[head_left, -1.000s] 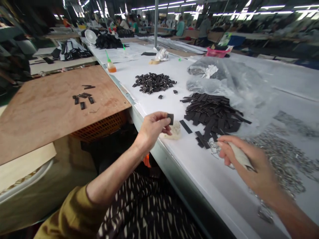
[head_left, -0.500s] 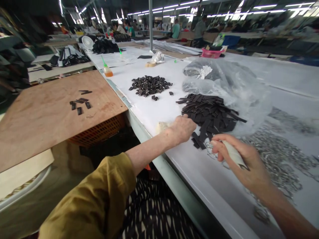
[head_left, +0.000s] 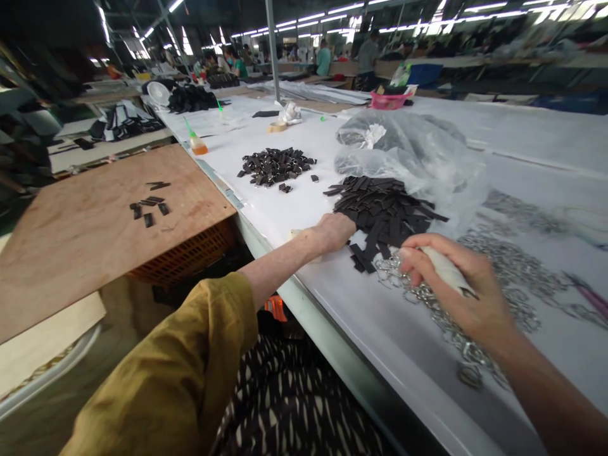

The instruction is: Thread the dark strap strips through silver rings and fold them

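Currently left hand [head_left: 330, 232] rests just beside black fabric strips [head_left: 384, 212], fingers hidden, can't tell; right hand [head_left: 456, 282] fingers wrapped round white roll [head_left: 446, 270], over metal rings [head_left: 503, 275].

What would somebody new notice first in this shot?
The eye goes first to the big heap of black strips on the white-covered table, with the left hand at its near edge. To its right, silvery metal rings spread beneath the right hand, which grips a rolled white piece. Farther along, a smaller pile of black pieces sits apart, and a clear plastic bag bulges behind the heap.
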`<state>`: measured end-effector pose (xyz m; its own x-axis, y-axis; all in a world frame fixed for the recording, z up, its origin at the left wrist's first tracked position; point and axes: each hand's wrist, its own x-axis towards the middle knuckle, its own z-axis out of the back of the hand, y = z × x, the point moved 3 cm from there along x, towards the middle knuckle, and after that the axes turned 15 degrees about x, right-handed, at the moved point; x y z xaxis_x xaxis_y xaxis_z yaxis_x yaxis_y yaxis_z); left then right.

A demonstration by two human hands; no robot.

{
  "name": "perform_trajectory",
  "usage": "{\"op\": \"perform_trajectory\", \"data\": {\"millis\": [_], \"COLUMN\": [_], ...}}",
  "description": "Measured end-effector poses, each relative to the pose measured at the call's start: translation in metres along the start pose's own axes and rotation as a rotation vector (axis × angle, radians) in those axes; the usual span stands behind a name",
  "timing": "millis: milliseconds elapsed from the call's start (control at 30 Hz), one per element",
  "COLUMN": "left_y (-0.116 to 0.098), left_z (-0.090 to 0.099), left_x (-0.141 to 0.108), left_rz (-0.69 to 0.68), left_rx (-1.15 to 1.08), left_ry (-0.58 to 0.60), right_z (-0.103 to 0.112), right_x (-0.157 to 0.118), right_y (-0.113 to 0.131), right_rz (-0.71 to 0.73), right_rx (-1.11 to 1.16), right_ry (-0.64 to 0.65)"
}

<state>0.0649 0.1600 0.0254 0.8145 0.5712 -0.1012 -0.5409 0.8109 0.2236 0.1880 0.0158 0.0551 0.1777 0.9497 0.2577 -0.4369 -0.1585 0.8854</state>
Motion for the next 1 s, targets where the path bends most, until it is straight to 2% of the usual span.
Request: {"op": "perform_trajectory", "data": {"millis": [100, 200, 267, 333, 500, 600, 733, 1000], "left_y": [-0.005, -0.011, -0.018, -0.028, -0.063, -0.081, -0.093, -0.099], "left_z": [0.012, 0.028, 0.034, 0.031, -0.003, -0.02, -0.028, -0.033], "left_x": [-0.008, -0.023, -0.039, -0.055, -0.09, -0.104, -0.117, -0.123], "left_rz": [0.041, 0.114, 0.171, 0.21, 0.336, 0.408, 0.492, 0.56], "left_rx": [-0.025, -0.147, -0.421, -0.709, -1.392, -1.63, -1.796, -1.91], "left_ry": [-0.077, -0.187, -0.286, -0.317, -0.207, -0.113, -0.064, -0.07], "right_z": [0.008, 0.011, 0.007, 0.002, -0.018, -0.027, -0.033, -0.036], "right_x": [-0.001, -0.006, -0.011, -0.015, -0.019, -0.018, -0.02, -0.018], "right_y": [-0.003, -0.012, -0.02, -0.028, -0.038, -0.042, -0.042, -0.041], "right_rz": [0.012, 0.036, 0.054, 0.092, 0.359, 0.423, 0.492, 0.526], "right_rx": [-0.005, -0.17, -0.274, -0.36, -0.689, -0.766, -0.858, -0.862], "right_ry": [-0.02, 0.089, 0.207, 0.278, 0.349, 0.398, 0.42, 0.388]}}
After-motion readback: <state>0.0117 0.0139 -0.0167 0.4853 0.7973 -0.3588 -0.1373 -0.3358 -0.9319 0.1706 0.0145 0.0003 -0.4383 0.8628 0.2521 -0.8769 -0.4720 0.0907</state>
